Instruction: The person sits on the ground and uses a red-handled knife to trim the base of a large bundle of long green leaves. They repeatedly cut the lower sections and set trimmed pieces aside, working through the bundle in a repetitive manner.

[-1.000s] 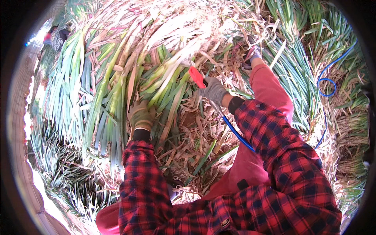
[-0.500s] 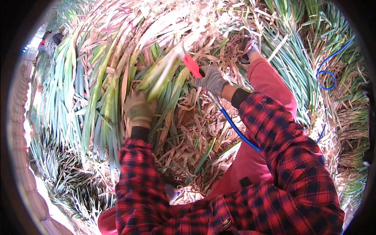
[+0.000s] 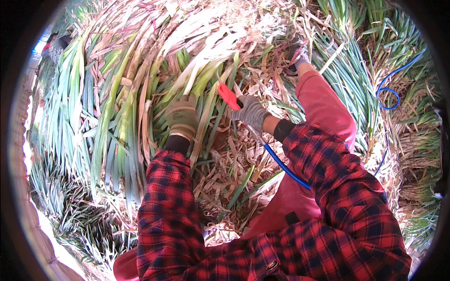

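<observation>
My left hand (image 3: 182, 114), in an olive-grey work glove, is down on the heap of long green onions with its fingers curled round a green onion (image 3: 190, 80). That stalk's pale end points away from me, and the finger ends are hidden. Gloved in grey knit, my right hand (image 3: 251, 114) grips a red air blow gun (image 3: 228, 96). Its thin nozzle points up and left, close to the pale stalk ends. A blue air hose (image 3: 286, 168) runs from the gun down past my right forearm.
Green onions (image 3: 70, 98) lie thick on the left, with more bundles (image 3: 349, 79) beyond my outstretched leg (image 3: 323, 98). Dry husks (image 3: 229, 159) cover the ground between my arms. Another length of blue hose (image 3: 388, 96) loops at the right. Part of another person (image 3: 57, 47) shows at far left.
My left hand has moved slightly right and up, and the stalks in it, blurred before, now lie low among the heap. The right hand with the blow gun has dropped a little.
</observation>
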Demonstrator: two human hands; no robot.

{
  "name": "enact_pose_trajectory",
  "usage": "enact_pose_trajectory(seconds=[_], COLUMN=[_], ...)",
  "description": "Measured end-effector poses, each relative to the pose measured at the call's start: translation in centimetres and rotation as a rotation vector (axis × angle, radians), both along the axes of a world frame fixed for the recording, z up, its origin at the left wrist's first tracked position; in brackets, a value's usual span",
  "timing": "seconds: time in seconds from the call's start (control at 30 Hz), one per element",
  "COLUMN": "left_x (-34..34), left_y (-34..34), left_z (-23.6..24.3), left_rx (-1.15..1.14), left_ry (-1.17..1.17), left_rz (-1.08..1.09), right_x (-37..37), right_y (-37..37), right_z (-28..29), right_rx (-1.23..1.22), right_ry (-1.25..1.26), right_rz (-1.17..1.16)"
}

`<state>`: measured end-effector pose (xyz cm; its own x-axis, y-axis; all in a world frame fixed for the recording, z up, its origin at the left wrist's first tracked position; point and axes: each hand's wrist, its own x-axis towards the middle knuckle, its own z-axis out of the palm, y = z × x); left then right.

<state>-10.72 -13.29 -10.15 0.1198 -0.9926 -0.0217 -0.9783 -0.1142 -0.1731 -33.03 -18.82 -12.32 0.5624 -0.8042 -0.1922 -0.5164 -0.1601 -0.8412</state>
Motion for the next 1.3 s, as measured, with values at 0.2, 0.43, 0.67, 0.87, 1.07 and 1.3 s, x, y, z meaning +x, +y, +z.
enact_pose_trajectory(seconds=[0.2, 0.43, 0.67, 0.87, 1.07, 1.3], left_x=[-1.2, -1.5, -1.2, -2.0, -0.9, -2.6], left_y=[-1.2, -2.4, -2.9, -3.5, -3.3, -5.4], left_z=[1.1, 0.8, 0.7, 1.1, 0.1, 2.6], left_rx=[0.053, 0.115, 0.157, 0.142, 0.106, 0.278], left_ry=[-0.173, -0.172, -0.205, -0.2, -0.218, -0.179], left_rz=[0.077, 0.133, 0.151, 0.143, 0.154, 0.239], right_x=[0.7, 0.2, 1.0, -0.4, 0.5, 0.5], right_y=[-5.1, -10.7, -10.7, -7.3, -9.0, -2.6], right_z=[-3.1, -4.8, -3.9, -5.4, -3.6, -3.7], right_rx=[0.006, 0.003, 0.223, -0.006, 0.129, 0.087], right_ry=[0.112, -0.053, -0.029, 0.067, 0.151, 0.025], right_rz=[-0.109, -0.255, -0.332, -0.203, -0.177, -0.109])
